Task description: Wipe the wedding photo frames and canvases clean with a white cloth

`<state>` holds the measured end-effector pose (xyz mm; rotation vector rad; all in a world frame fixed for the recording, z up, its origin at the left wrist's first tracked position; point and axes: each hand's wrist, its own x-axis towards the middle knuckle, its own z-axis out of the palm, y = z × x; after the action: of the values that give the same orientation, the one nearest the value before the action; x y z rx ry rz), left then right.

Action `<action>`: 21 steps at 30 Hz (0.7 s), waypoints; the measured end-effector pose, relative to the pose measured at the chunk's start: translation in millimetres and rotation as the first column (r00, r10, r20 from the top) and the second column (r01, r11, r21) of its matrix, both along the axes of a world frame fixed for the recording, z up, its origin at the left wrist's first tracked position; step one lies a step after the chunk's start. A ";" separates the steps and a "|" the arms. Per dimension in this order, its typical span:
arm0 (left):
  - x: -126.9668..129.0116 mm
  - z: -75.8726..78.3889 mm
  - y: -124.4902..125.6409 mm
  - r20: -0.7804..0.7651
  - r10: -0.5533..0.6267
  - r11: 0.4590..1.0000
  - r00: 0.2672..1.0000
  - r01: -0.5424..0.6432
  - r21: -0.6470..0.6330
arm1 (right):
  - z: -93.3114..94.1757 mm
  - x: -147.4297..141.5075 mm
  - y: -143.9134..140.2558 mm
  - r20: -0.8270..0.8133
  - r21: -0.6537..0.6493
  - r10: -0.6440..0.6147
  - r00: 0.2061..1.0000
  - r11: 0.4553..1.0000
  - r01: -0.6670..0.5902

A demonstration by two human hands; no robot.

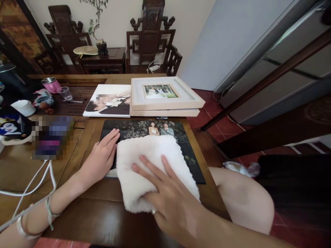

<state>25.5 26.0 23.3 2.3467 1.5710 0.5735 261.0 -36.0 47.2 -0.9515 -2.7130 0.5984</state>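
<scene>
A dark photo panel [195, 168] showing two people among flowers lies flat on the wooden table. Over much of it is spread a fluffy white cloth [152, 148]. My right hand [170, 193] presses on the cloth with some fingers spread on top, while others curl at its near edge, where the cloth is bunched and hides their tips. Flat along the panel's left edge rests my left hand [104, 155], fingers stretched out and together, holding nothing. The cloth covers the middle and lower part of the picture.
Behind the panel are stacked light-wood picture frames [165, 103] and a white-edged photo print [108, 103]. To the left sit a blurred phone-like object [53, 137], white cables [50, 172], a pink mug [51, 85] and a clear cup [65, 93]. My leg [245, 199] is beside the table's right edge.
</scene>
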 end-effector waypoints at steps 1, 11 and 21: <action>-0.2 -0.4 0.2 0.002 -0.001 1.000 1.000 0.001 0.001 | 1.4 0.0 7.6 0.020 -0.006 -0.014 1.000 1.000 0.014; -2.4 -4.3 0.8 0.030 -0.023 0.998 0.999 0.021 0.054 | 8.5 -12.8 58.0 0.154 0.044 -0.205 0.967 0.979 0.201; -3.1 -3.9 0.8 0.011 -0.028 0.999 1.000 0.028 0.028 | 3.0 -3.8 -2.7 0.011 -0.029 0.037 0.999 0.999 -0.037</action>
<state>22.4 26.8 19.4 2.3776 1.5323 0.6061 257.2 -38.7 50.1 -0.9168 -2.7451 0.6423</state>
